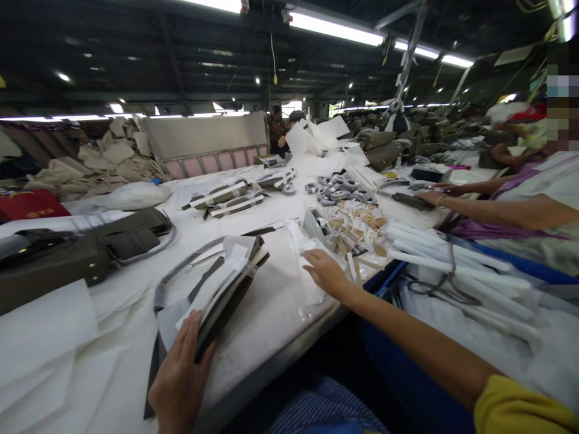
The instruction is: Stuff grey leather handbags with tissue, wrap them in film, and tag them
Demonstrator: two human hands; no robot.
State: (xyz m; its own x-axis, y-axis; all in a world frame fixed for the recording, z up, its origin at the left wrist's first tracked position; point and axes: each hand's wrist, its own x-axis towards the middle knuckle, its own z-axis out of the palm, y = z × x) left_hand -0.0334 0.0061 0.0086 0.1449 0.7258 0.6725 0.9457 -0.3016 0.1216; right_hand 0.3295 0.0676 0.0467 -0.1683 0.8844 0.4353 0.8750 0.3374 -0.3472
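My left hand (178,367) grips the near end of a flat bag panel (235,295), dark olive with white sheet and clear plastic wrapped about it. The fingers lie over its top and the thumb is on the right side. The panel lies slanted on the table, and a grey tubular bag handle (181,271) curves around behind it. My right hand (328,274) rests on a small pile of thin white plastic bags (305,283) near the table's front edge. Its fingers reach out over them, and nothing is seen lifted.
Several wrapped olive pieces (221,196), grey rings (344,187) and tan tabs (357,220) lie farther back. White tubes (461,271) fill a blue bin (398,349) at right. A dark bag (90,247) and white sheets (40,349) lie left. Another person's arm (493,205) reaches in from the right.
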